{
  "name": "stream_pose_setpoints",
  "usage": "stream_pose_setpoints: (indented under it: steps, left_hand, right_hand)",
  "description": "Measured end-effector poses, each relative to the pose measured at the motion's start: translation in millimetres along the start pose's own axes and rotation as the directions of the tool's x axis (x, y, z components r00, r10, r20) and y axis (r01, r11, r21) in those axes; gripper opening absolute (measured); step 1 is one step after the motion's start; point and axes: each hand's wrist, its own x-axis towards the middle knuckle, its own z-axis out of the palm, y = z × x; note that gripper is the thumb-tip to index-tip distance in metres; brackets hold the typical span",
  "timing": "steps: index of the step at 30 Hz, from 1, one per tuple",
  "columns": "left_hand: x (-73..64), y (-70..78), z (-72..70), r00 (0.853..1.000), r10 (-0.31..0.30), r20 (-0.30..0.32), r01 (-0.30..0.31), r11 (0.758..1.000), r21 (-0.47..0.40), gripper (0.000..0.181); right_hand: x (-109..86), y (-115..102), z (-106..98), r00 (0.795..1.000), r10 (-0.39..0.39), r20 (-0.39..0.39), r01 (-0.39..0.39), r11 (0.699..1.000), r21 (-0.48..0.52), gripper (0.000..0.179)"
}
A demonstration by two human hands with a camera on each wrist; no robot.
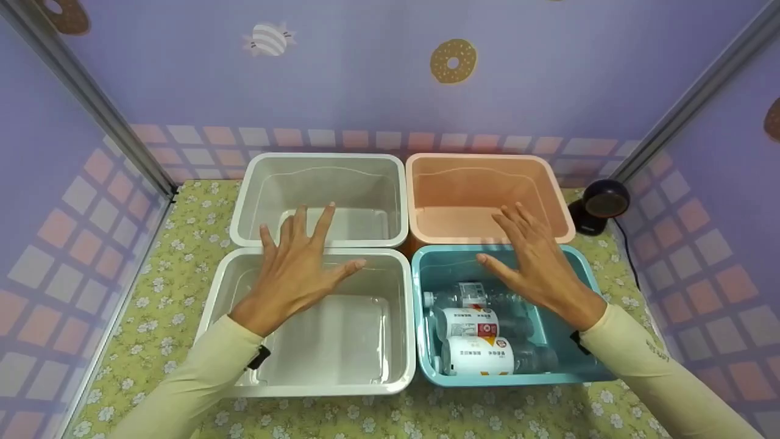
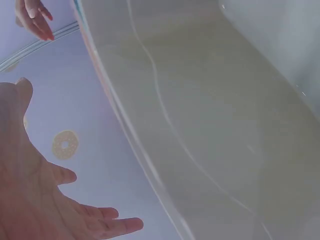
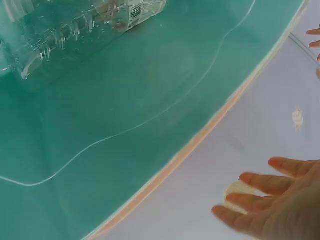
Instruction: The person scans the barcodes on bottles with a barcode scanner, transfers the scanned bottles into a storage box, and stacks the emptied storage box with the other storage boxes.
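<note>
My left hand hovers with spread fingers over the front left grey bin, its fingertips overlapping the back left grey bin in the head view. Over the blue bin at front right is my right hand, fingers extended and holding nothing. Several clear plastic bottles lie on their sides in the blue bin, among them a front bottle and a middle bottle with white labels. Behind them a clear bottle shows ribbed sides in the right wrist view.
At back right stands an orange bin, close against its neighbours. A black round-headed device with a cord sits to the right of it. Purple walls enclose the table on three sides. Floral cloth covers the tabletop.
</note>
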Motion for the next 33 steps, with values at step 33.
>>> stream_pose_setpoints:
  steps: [33]
  left_hand:
    - [-101.4,-60.8,-18.5,0.982,-0.053,-0.18,0.017,0.98,-0.197,0.104]
  right_hand:
    - [-25.4,-9.7,-0.3,0.967,-0.249,0.048,0.246,0.968,0.056,0.064]
